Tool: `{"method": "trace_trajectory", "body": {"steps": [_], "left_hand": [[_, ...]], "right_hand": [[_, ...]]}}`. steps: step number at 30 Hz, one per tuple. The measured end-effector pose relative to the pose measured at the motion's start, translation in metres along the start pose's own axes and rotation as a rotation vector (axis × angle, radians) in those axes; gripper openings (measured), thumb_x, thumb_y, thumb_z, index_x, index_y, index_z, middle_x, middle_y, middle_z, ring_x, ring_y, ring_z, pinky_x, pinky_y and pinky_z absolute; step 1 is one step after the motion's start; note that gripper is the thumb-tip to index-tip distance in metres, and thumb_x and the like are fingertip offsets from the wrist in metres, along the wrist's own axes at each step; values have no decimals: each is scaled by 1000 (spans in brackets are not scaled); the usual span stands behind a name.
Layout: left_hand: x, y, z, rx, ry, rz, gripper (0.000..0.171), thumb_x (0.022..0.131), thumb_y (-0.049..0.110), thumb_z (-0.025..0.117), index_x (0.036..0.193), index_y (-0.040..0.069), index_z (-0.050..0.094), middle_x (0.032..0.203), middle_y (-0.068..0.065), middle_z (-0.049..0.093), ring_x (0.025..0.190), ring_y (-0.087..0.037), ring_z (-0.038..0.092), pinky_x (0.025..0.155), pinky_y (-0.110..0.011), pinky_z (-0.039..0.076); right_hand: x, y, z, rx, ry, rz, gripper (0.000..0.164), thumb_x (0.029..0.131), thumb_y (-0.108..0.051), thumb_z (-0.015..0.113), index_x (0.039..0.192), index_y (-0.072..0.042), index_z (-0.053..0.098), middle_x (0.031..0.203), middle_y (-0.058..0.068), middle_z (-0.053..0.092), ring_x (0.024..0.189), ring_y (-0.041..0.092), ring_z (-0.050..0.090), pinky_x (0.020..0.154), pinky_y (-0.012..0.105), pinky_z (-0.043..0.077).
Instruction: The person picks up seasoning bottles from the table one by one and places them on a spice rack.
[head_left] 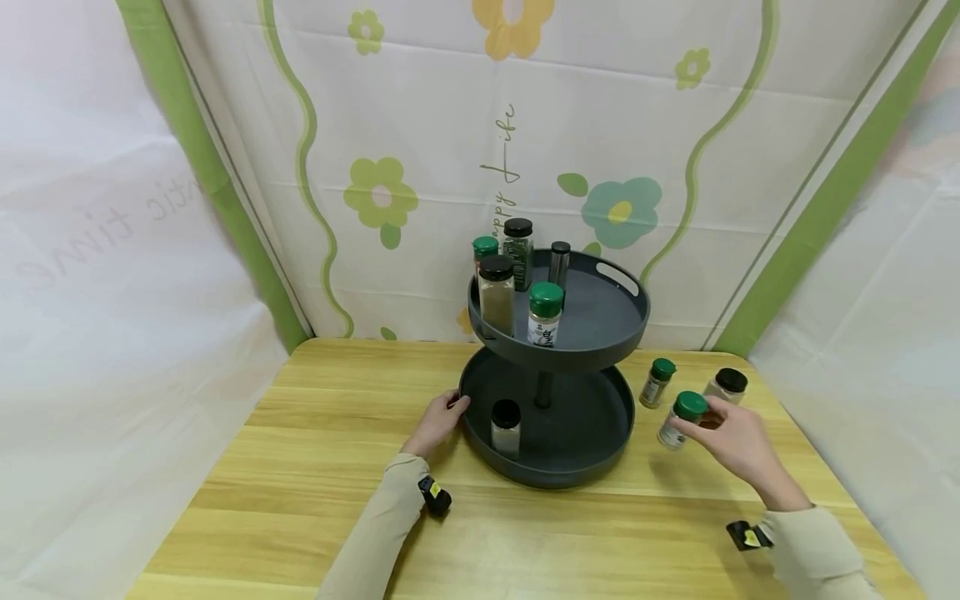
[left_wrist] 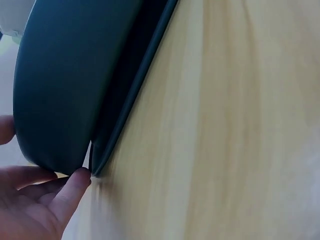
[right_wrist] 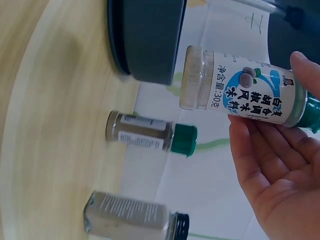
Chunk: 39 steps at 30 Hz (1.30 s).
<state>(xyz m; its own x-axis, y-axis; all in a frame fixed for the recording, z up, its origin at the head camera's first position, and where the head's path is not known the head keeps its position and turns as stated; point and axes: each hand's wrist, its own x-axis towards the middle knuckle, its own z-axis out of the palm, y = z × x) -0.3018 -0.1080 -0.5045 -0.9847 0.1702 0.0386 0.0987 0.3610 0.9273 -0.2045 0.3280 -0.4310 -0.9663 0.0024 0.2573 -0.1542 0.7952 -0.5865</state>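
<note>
In my right hand (head_left: pixel 738 442) I hold a clear spice jar (right_wrist: pixel 250 87) with a green cap and a white label, pinched near its cap and raised off the table. A smaller green-capped jar (right_wrist: pixel 145 133) and a square black-capped jar (right_wrist: pixel 131 216) stand beside it on the table. My left hand (head_left: pixel 438 423) grips the left rim of the lower tier of a dark two-tier rack (head_left: pixel 555 479). On that tier stands a black-capped jar (head_left: pixel 506 433). The upper tier (head_left: pixel 600 321) bears several jars, including a green-capped one (head_left: pixel 544 312) at the front.
The rack stands toward the back of a wooden table (head_left: pixel 315 467). Behind it hangs a white curtain (head_left: pixel 442 100) printed with flowers, and white fabric also closes in both sides. A slim dark-capped container (head_left: pixel 558 268) stands on the upper tier.
</note>
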Motion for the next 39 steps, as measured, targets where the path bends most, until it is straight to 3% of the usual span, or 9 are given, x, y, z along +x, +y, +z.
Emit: {"method": "trace_trajectory", "body": {"steps": [8, 17, 25, 30, 39], "left_hand": [[1, -6, -2, -19, -30, 33, 42, 100, 18, 49, 134, -6, 47, 134, -24, 48, 126, -36, 43, 102, -48, 36], [0, -5, -2, -30, -39, 7, 44, 102, 20, 46, 139, -3, 42, 138, -22, 45, 128, -35, 40, 103, -47, 34], [-5, -2, -1, -57, -42, 13, 45, 102, 20, 45, 140, -2, 41, 140, -21, 43, 130, -35, 38, 104, -48, 32], [-5, -3, -1, -64, -49, 17, 44, 102, 20, 44, 140, -2, 41, 140, -21, 43, 130, -35, 38, 104, -49, 32], [-2, -7, -2, -77, -53, 35, 45, 102, 20, 45, 140, -3, 41, 139, -21, 44, 129, -34, 39, 104, -47, 33]], "right_hand": [[5, -13, 6, 20, -12, -24, 50, 83, -42, 72, 108, 1, 64, 86, 7, 66, 76, 19, 61, 58, 28, 49], [11, -29, 17, 65, -5, -75, 38, 83, -40, 73, 99, -6, 66, 86, 6, 67, 79, 20, 63, 60, 27, 50], [16, -44, 29, 144, -28, -113, 45, 82, -34, 74, 113, -3, 65, 93, 8, 68, 80, 18, 64, 63, 25, 51], [20, -53, 37, 167, -56, -122, 35, 82, -34, 75, 99, -5, 66, 85, 6, 66, 76, 16, 64, 60, 26, 51], [25, -66, 51, 143, -83, -134, 36, 80, -41, 75, 90, -8, 63, 77, 1, 63, 69, 15, 60, 58, 29, 48]]}}
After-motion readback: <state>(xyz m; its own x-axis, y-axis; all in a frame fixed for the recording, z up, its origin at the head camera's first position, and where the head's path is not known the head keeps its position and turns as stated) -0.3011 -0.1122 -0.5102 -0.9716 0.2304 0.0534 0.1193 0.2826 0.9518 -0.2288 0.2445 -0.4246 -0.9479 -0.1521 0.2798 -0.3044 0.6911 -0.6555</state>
